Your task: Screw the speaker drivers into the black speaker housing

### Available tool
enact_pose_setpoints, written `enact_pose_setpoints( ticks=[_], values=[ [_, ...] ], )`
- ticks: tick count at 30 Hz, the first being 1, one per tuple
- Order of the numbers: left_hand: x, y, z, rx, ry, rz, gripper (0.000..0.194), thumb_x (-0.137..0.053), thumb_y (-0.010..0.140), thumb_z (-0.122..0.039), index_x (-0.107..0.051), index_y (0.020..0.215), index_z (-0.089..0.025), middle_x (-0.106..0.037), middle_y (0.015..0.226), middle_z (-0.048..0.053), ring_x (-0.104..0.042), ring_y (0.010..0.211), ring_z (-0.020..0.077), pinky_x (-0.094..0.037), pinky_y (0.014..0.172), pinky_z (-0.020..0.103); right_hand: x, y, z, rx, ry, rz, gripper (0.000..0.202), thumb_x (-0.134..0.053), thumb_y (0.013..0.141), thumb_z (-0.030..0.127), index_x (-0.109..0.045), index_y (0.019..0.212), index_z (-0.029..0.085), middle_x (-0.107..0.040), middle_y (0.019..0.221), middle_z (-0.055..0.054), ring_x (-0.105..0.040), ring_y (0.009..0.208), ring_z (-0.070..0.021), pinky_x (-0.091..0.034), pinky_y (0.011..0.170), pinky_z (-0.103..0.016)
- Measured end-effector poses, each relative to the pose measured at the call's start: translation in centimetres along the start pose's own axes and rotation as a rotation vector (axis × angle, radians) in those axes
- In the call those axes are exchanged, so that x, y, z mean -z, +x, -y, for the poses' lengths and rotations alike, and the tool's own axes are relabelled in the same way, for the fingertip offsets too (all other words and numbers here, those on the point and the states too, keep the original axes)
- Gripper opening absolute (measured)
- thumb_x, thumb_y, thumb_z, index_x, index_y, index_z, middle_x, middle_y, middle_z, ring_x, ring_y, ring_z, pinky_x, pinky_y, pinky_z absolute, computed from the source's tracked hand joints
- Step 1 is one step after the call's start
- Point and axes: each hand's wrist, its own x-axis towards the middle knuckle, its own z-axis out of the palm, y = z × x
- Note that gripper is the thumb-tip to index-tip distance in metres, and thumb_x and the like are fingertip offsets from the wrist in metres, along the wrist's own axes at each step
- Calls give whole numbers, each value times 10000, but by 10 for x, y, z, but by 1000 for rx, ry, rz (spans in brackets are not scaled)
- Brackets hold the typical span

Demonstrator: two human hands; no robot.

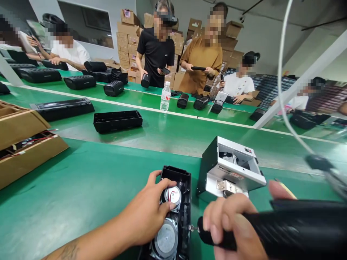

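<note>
left hand [148, 213] lies on the open speaker housing [176, 213], fingers together on a driver; right hand [230, 225] fist-wraps the electric screwdriver [284, 225], tip at the housing's edge.

A left hand [148, 213] is pressing a small speaker [172, 196] into an open black casing [179, 177] while the right hand [233, 227] is gripping an electric screwdriver [284, 227] against its edge, on a green table [81, 187].

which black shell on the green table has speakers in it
The shell under the left hand; the shell farther back lies empty.
</note>
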Motion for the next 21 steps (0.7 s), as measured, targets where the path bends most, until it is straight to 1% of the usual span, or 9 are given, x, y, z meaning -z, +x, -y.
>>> enact_pose_setpoints(
  ticks=[1, 2, 3, 7, 13, 16, 17, 18, 21],
  values=[
    [0, 0, 0, -3, 4, -1, 421, -614, 972, -211, -643, 1368, -353, -276, 1707, 56, -645, 1350, 300, -437, 1241, 541, -5, -2, -5, -13, -2, -40, 546, -623, 1068, 176, -462, 1535, 409, -604, 690, 81, -569, 498, -129, -546, 507, -275],
    [0, 1, 0, -5, 8, -3, 419, -614, 969, -209, -643, 1361, -354, -280, 1701, 53, -644, 1349, 298, -442, 1236, 538, -8, -3, -10, -22, 0, -58, 619, -641, 1066, 182, -401, 1591, 402, -609, 687, 86, -571, 498, -126, -543, 513, -273],
    [0, 1, 1, -8, 9, -3, 420, -611, 966, -207, -641, 1358, -357, -278, 1699, 49, -642, 1349, 296, -448, 1230, 535, -9, -4, -15, -31, 0, -57, 639, -655, 1065, 190, -383, 1610, 382, -612, 683, 87, -579, 502, -124, -544, 520, -272],
    [-2, 2, 5, -46, 9, -21, 420, -587, 959, -212, -630, 1350, -358, -287, 1689, 48, -648, 1333, 295, -485, 1190, 540, -5, -5, -27, -59, -7, -36, 633, -655, 1070, 202, -376, 1621, 338, -600, 687, 83, -587, 517, -124, -547, 526, -273],
    [-5, 3, 14, -74, 26, -40, 414, -566, 979, -256, -608, 1370, -384, -287, 1698, 42, -661, 1319, 306, -506, 1173, 571, -5, -9, -28, -118, -31, -6, 634, -631, 1091, 223, -332, 1633, 360, -599, 697, 79, -592, 545, -122, -557, 568, -271],
    [-7, 2, 16, -72, 46, -44, 418, -568, 989, -259, -606, 1387, -381, -258, 1718, 48, -640, 1354, 323, -494, 1192, 593, -6, -9, -29, -96, -9, -17, 621, -627, 1089, 214, -346, 1628, 342, -594, 689, 78, -581, 536, -122, -548, 554, -269],
    [-7, 0, 16, -82, 72, -63, 428, -571, 993, -260, -603, 1402, -382, -221, 1738, 49, -587, 1421, 345, -478, 1206, 611, -5, -8, -29, -77, 11, -28, 617, -628, 1084, 204, -359, 1623, 335, -594, 684, 79, -580, 528, -122, -543, 542, -267],
    [-7, -2, 15, -114, 109, -89, 454, -574, 994, -259, -590, 1429, -389, -172, 1760, 45, -497, 1507, 372, -454, 1224, 633, -4, -6, -28, -67, 32, -47, 614, -632, 1078, 192, -374, 1617, 333, -595, 679, 79, -578, 519, -122, -541, 531, -265],
    [-3, -10, 10, -318, 208, -150, 576, -585, 973, -214, -527, 1499, -444, -30, 1800, -16, -163, 1668, 387, -376, 1267, 682, -3, -1, -21, -59, 109, -85, 608, -648, 1063, 183, -412, 1592, 369, -609, 682, 78, -576, 489, -123, -544, 500, -267]
  ],
)
